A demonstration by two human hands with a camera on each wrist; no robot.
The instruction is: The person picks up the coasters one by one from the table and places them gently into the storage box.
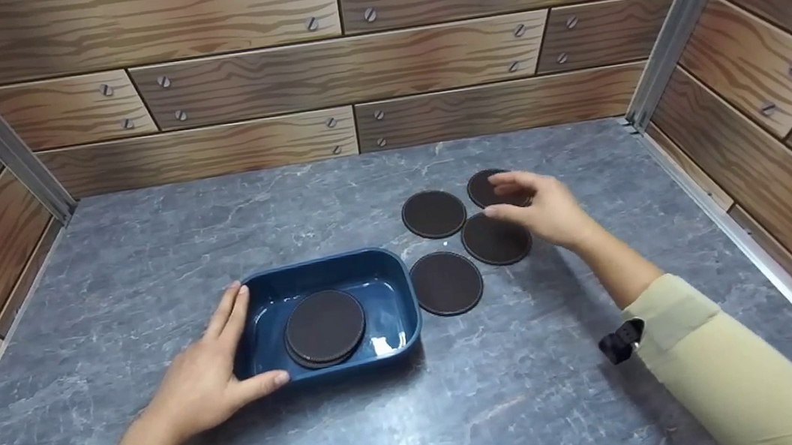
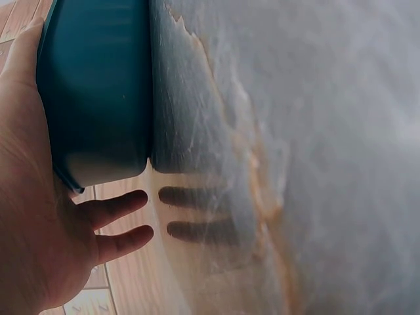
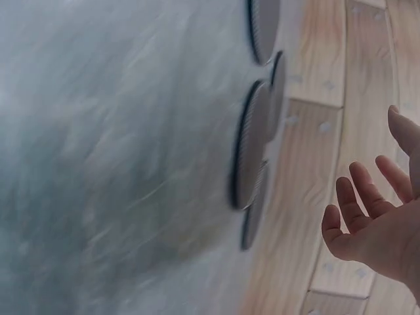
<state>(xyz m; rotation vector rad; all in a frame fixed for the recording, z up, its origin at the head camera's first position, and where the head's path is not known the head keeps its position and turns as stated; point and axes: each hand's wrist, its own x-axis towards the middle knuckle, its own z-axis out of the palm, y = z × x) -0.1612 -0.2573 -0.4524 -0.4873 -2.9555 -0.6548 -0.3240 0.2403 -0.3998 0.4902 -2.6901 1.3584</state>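
Observation:
A blue rectangular dish point(image 1: 407, 281) with rounded corners stands on the table, holding a small stack of dark round coasters point(image 1: 325, 325). My left hand point(image 1: 199, 375) rests against its left end, the thumb on the near rim and straight fingers along the end. Two lower fingers point(image 2: 121, 243) stick out below the dish wall in the left wrist view. To the right lie several loose coasters with stitched edges: a near one point(image 1: 447, 284), a far-left one point(image 1: 433, 214), a middle one point(image 1: 495, 240) and a far-right one point(image 1: 482, 185). My right hand point(image 1: 545, 208) hovers above the last two, fingers spread and holding nothing.
The grey marbled tabletop point(image 1: 509, 405) is bounded by a wood-patterned back wall point(image 1: 340, 70) and side walls, with metal strips at the corners. Near coaster and dish lie side by side. A black device point(image 1: 622, 342) sits on the right wrist.

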